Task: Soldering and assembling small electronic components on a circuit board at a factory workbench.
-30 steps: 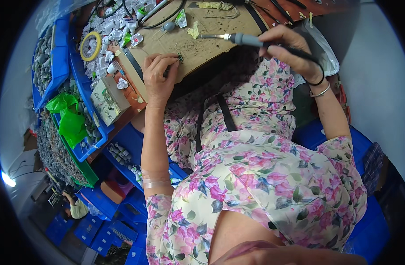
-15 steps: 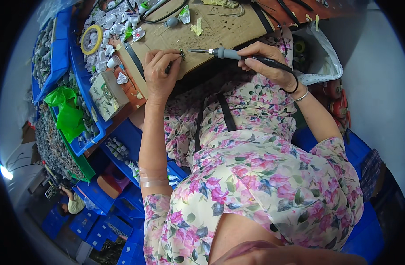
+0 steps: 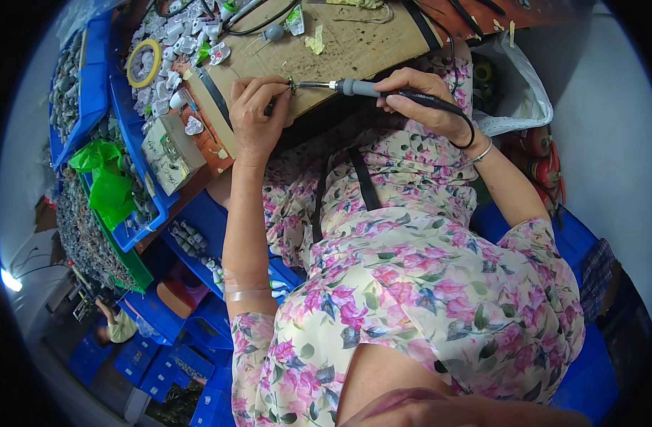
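A soldering iron with a grey grip and black handle lies level in my right hand, its metal tip pointing left. That tip meets a small greenish part, perhaps a circuit board, pinched at the fingertips of my left hand. Something short and black shows under the left fingers; its kind is hidden. Both hands are over the near edge of a brown cardboard sheet on the bench. The iron's black cable loops past my right wrist.
White plastic housings are heaped at the back left around a yellow tape roll. A small box stands beside blue bins of parts. To the right hangs a white bag. Another person is far off at lower left.
The soldering iron has moved slightly left, closing the small gap so its tip now reaches the part in my left hand. My left hand has shifted a little left.
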A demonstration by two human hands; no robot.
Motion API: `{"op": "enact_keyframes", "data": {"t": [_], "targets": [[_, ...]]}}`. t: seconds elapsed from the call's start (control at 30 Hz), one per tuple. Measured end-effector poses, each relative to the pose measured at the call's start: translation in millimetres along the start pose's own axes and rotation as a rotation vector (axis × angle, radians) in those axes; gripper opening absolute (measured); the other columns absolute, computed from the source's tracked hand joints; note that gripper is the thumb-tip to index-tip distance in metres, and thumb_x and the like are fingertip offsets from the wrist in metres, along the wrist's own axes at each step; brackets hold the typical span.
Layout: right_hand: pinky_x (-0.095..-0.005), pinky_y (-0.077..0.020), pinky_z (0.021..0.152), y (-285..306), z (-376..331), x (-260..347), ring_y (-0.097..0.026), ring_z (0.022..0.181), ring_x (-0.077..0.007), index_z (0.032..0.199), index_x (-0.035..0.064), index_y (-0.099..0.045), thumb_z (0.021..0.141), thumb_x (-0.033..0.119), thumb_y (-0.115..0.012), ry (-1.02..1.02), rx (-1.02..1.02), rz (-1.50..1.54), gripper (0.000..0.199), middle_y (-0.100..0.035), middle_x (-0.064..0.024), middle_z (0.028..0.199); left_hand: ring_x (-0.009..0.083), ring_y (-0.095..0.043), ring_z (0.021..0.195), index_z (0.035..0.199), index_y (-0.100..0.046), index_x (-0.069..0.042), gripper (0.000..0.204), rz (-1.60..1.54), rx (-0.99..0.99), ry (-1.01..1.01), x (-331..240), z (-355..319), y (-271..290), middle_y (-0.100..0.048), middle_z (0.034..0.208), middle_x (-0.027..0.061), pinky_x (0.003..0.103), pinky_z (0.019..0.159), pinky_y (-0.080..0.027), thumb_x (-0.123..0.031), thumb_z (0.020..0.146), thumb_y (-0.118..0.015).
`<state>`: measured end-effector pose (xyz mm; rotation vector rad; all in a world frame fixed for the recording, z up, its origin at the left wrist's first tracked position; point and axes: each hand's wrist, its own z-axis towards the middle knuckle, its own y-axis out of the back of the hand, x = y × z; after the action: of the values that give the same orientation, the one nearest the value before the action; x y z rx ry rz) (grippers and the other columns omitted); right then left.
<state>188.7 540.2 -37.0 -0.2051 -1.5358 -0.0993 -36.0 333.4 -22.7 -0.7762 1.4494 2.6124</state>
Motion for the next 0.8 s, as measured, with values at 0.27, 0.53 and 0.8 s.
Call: {"op": "enact_keyframes", "data": {"t": [0.27,0.53,0.8], "targets": [[-0.025,-0.0524,0.083,-0.3,0.8,0.2,-0.066,0.094,-0.0131,0.119,-0.0003,-0.063,0.097,0.011,-0.059,0.003,-0.004,-0.015,0.024,-0.065,-0.0085,0.105,0.0236,-0.059,0.087,0.084,-0.07,-0.01,0.012,-0.001,-0.002,-0.004,-0.2,0.0,0.7,-0.072,0.094,-0.0008,0.034,0.082,-0.047,-0.004,0.074,-0.075],[-0.0253,-0.0514,0.085,-2.2,-1.3,3.2,-0.066,0.097,-0.0139,0.119,-0.0005,-0.063,0.096,0.006,-0.059,-0.004,-0.035,-0.01,0.024,-0.064,-0.0084,0.105,0.0234,-0.059,0.088,0.083,-0.071,-0.01,0.012,-0.009,-0.006,0.0,1.8,-1.4,-0.6,-0.072,0.094,-0.0011,0.034,0.083,-0.046,-0.005,0.074,-0.075],[-0.027,-0.0489,0.083,3.1,0.5,2.8,-0.063,0.094,-0.0153,0.117,0.0,-0.065,0.096,0.005,-0.059,0.178,0.025,-0.045,0.023,-0.063,-0.0098,0.103,0.0231,-0.059,0.088,0.084,-0.071,-0.011,0.012,-0.01,-0.002,0.011,1.2,-0.5,-0.6,-0.072,0.095,-0.0013,0.034,0.083,-0.046,-0.005,0.074,-0.075]]}}
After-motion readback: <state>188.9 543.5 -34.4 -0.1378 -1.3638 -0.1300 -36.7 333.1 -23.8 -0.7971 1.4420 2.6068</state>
